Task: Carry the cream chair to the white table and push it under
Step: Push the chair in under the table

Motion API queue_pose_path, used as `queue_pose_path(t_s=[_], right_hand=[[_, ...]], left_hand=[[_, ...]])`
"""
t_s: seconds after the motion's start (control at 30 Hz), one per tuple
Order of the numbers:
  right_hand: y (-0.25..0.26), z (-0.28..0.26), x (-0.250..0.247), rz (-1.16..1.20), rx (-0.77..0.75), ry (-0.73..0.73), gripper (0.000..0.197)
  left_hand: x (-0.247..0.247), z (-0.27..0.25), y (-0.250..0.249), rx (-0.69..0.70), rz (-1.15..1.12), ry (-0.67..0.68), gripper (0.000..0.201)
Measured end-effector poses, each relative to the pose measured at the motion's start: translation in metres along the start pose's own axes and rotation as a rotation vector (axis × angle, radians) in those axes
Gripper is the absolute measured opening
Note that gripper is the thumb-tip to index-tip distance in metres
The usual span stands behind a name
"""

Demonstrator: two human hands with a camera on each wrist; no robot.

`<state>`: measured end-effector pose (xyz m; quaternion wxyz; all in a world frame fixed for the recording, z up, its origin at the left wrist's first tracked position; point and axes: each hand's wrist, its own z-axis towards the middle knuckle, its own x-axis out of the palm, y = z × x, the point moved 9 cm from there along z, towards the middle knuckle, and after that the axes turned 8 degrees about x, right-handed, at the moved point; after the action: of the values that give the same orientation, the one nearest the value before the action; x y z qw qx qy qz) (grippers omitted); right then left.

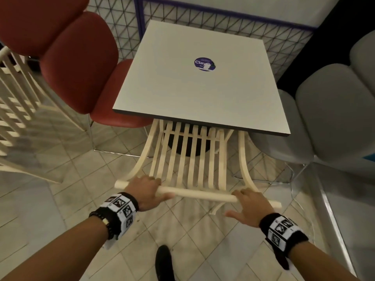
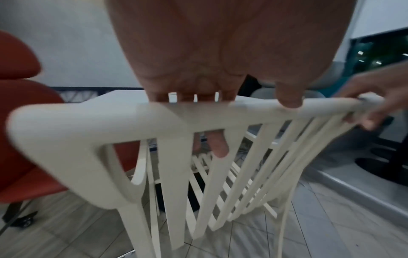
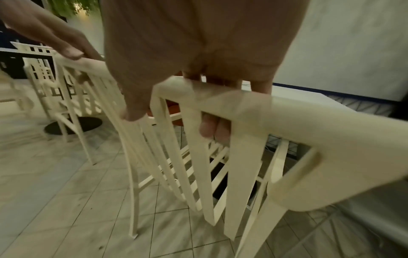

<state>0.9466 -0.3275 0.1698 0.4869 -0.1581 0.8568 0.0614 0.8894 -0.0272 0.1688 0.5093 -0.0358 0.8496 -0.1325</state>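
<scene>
Room: we are seeing the cream slatted wooden chair sitting with its seat under the near edge of the square white table, its back sticking out.
Around: a red padded chair is crowding the left, grey padded chairs the right.
Hands: our left hand and right hand are gripping the top rail, fingers curled over it.

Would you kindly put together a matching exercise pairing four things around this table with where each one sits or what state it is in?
Things:
1. cream chair
2. red chair
3. grey chair
4. purple sticker

Places or states:
A. on the top of the white table
B. left of the table
C. right of the table
D. top rail gripped by the left hand and the right hand, seat partly under the table

Pairs: 1-D, 2-B, 3-C, 4-A
</scene>
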Motion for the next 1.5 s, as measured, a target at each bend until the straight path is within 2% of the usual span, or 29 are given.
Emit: queue_pose_path(t_s=[0.07,0.13,0.2,0.33,0.5,0.6,0.73,0.97,1.13,1.5], right_hand=[[0.002,0.017,0.001,0.054,0.047,0.022,0.085],[-0.002,0.027,0.003,0.063,0.119,-0.001,0.055],[-0.006,0.031,0.009,0.004,0.149,-0.013,0.040],[-0.016,0.040,0.012,-0.049,0.159,-0.034,0.038],[-0.039,0.059,-0.010,-0.083,0.228,-0.119,0.029],[-0.052,0.065,-0.020,-0.046,0.265,-0.112,0.028],[-0.046,0.058,-0.022,-0.010,0.222,-0.077,0.027],[-0.027,0.019,0.016,0.016,0.017,0.023,0.037],[-0.027,0.019,0.018,0.019,0.052,0.056,0.044],[-0.024,0.007,0.017,-0.023,0.036,-0.027,0.044]], left_hand=[[0.006,0.010,-0.011,0.046,0.047,0.045,0.082],[0.010,0.021,-0.008,0.019,0.087,0.077,0.078],[0.015,0.030,-0.005,-0.005,0.142,0.088,0.069],[0.012,0.042,-0.007,-0.020,0.186,0.065,0.045],[0.001,0.071,-0.022,-0.007,0.144,0.040,0.039],[-0.001,0.080,-0.030,-0.043,0.129,0.019,0.035],[0.002,0.074,-0.030,-0.072,0.101,0.016,0.034],[0.031,0.034,-0.016,-0.083,0.136,0.087,0.039],[0.031,0.034,-0.015,-0.091,0.166,0.127,0.043],[0.026,0.021,-0.024,-0.121,0.160,0.111,0.041]])
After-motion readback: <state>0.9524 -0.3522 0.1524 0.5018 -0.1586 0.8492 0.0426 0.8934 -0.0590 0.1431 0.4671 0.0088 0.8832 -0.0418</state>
